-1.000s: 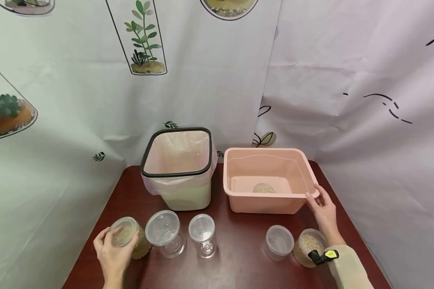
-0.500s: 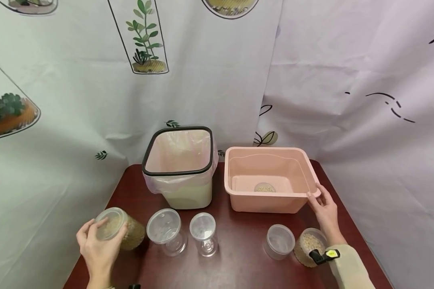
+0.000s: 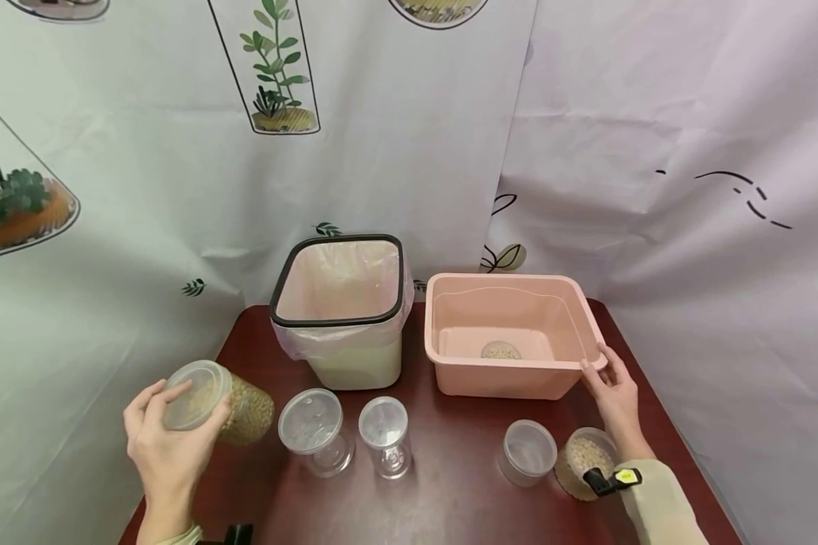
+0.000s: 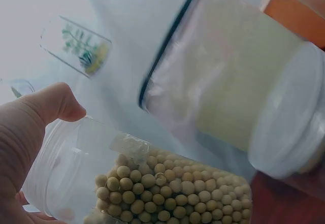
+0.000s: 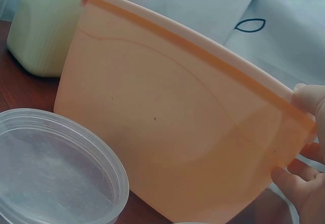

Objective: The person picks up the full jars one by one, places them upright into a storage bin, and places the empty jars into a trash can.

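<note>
My left hand (image 3: pixel 170 446) grips a clear plastic jar (image 3: pixel 248 412) by its lidded end, fingers and thumb spread around the lid. The jar lies tilted nearly on its side in the air, its base pointing away to the right. Round tan dried beans (image 4: pixel 183 193) fill its lower part in the left wrist view, and a clear tape-like strip shows on its wall. At the right, my right hand (image 3: pixel 613 397) pinches the front right corner of a pink plastic basin (image 3: pixel 504 382), thumb on the rim and fingers against the outer wall.
A bin (image 3: pixel 357 363) with a black rim and liner stands left of the basin. Two lidded clear containers (image 3: pixel 311 421) stand in front of it. A round dish of pale beans (image 3: pixel 501 350) sits inside the basin. Near my right forearm are a low tub (image 3: pixel 528 450) and a jar of beans (image 3: pixel 586 458).
My left hand has raised the jar of beans and moved it left, tipping it further onto its side. My right hand has stayed on the basin's corner.
</note>
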Demonstrator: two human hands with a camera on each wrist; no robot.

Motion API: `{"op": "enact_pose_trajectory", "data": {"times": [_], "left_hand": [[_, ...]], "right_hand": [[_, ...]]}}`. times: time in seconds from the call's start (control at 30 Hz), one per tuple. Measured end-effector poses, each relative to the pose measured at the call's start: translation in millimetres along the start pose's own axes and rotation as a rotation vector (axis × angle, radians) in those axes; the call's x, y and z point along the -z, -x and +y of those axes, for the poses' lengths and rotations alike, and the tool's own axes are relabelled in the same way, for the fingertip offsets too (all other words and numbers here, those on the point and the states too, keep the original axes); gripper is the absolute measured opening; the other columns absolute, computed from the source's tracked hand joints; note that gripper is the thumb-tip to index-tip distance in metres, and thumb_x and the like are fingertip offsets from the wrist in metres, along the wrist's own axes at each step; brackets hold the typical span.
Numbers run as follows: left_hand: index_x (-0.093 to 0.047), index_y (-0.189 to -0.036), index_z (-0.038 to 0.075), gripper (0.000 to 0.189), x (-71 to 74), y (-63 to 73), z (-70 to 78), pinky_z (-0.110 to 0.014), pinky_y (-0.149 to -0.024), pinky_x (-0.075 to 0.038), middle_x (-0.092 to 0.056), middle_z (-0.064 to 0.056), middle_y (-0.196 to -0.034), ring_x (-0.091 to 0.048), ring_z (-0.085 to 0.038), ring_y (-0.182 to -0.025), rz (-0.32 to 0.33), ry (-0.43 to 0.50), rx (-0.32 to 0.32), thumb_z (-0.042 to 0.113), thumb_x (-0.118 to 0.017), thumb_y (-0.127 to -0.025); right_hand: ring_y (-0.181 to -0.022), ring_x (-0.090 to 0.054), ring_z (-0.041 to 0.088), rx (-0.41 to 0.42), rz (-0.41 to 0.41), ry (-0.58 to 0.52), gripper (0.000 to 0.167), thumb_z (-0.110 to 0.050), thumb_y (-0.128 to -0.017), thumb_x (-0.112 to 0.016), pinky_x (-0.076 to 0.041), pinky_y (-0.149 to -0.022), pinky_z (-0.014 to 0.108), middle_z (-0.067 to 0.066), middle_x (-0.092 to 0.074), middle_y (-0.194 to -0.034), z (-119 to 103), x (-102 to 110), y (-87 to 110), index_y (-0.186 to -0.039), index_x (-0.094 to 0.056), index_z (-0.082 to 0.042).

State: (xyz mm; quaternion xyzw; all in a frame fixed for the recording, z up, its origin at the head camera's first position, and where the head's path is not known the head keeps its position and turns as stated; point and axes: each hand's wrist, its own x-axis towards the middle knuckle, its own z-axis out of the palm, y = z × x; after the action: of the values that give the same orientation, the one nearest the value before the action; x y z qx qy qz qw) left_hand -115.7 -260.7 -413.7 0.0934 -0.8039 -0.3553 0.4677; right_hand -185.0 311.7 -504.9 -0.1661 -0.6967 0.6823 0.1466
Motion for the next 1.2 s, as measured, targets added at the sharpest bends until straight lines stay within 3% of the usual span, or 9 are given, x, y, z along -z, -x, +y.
{"op": "enact_pose_trajectory", "data": {"times": [0.33, 0.57, 0.87, 1.1, 1.2], "left_hand": [[-0.071, -0.099, 0.002, 0.052, 4.0, -15.2, 34.6, -0.015, -0.086, -0.033, -0.056, -0.007, -0.119, -0.047, -0.014, -0.113, -0.002, 0.039, -0.072, 0.007, -0.085, -0.049], [-0.07, -0.1, 0.003, 0.05, 0.3, -21.1, 61.1, -0.013, -0.068, -0.031, -0.056, -0.006, -0.121, -0.047, -0.013, -0.111, -0.041, 0.082, -0.09, 0.005, -0.083, -0.052], [-0.068, -0.103, 0.0, 0.05, -8.9, -25.6, 83.2, -0.016, -0.08, -0.033, -0.053, -0.013, -0.124, -0.046, -0.02, -0.115, -0.137, 0.137, -0.162, 0.009, -0.083, -0.056], [-0.068, -0.1, -0.001, 0.048, -20.5, -27.0, 104.7, -0.009, -0.056, -0.037, -0.053, -0.013, -0.124, -0.048, -0.024, -0.113, -0.187, 0.241, -0.213, 0.001, -0.08, -0.054], [-0.068, -0.099, -0.002, 0.049, -28.3, -27.1, 113.1, -0.01, -0.055, -0.037, -0.054, -0.016, -0.122, -0.049, -0.028, -0.109, -0.199, 0.289, -0.252, 0.0, -0.08, -0.051]], "right_hand": [[-0.132, -0.032, 0.028, -0.011, 0.004, -0.014, 0.062, -0.024, -0.087, -0.065, -0.043, -0.077, 0.009, 0.012, -0.028, -0.149, 0, 1, 1.5, -0.143, -0.038, -0.023], [-0.131, -0.033, 0.027, 0.001, -0.003, -0.011, 0.062, -0.024, -0.087, -0.065, -0.043, -0.076, 0.009, 0.012, -0.028, -0.148, 0, 1, -0.2, -0.143, -0.037, -0.024], [-0.132, -0.032, 0.029, 0.003, -0.005, 0.027, 0.062, -0.024, -0.089, -0.063, -0.042, -0.077, 0.009, 0.011, -0.027, -0.149, -1, 0, 1.5, -0.144, -0.035, -0.024], [-0.132, -0.032, 0.03, -0.001, 0.001, 0.009, 0.062, -0.024, -0.088, -0.064, -0.042, -0.077, 0.009, 0.011, -0.027, -0.149, 0, 0, 1.6, -0.144, -0.036, -0.024], [-0.132, -0.031, 0.029, -0.003, 0.005, 0.01, 0.062, -0.025, -0.088, -0.064, -0.042, -0.078, 0.009, 0.01, -0.026, -0.15, 0, 1, 2.1, -0.143, -0.037, -0.024]]}}
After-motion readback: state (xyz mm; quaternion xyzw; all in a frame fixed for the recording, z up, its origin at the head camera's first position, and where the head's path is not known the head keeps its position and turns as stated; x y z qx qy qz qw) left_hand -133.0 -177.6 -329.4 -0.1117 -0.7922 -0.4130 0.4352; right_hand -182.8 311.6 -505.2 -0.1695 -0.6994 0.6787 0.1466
